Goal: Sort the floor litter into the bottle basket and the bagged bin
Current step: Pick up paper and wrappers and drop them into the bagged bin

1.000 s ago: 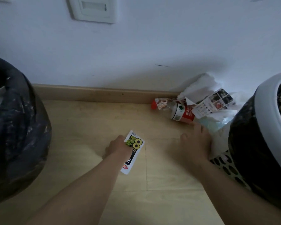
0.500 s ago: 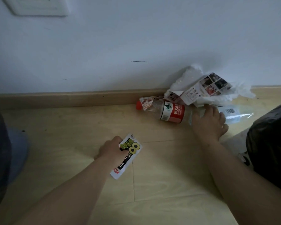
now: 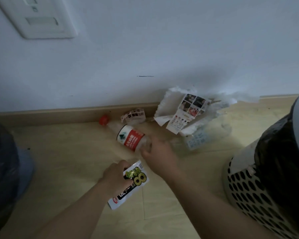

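Note:
My left hand [image 3: 116, 176] grips a white snack wrapper [image 3: 130, 184] with a yellow-green "8" print, just above the wooden floor. My right hand [image 3: 158, 155] holds the base end of a clear plastic bottle [image 3: 126, 136] with a red-and-white label and a red cap, which lies slanted toward the skirting board. Behind it lie crumpled white paper and a printed leaflet [image 3: 185, 114], a small torn label scrap [image 3: 133, 116] and a second clear bottle [image 3: 197, 139]. A perforated white basket lined with a black bag [image 3: 259, 187] stands at the right.
A dark bagged bin [image 3: 2, 163] fills the left edge. The wall and wooden skirting board [image 3: 59, 114] close off the back. A white wall plate [image 3: 40, 16] sits high on the left. Bare floor lies between the bin and my arms.
My right hand moved left from the pile onto the labelled bottle and pulled its base toward me, swinging it slanted. The left hand keeps the wrapper. The view shifted, bringing the basket back in.

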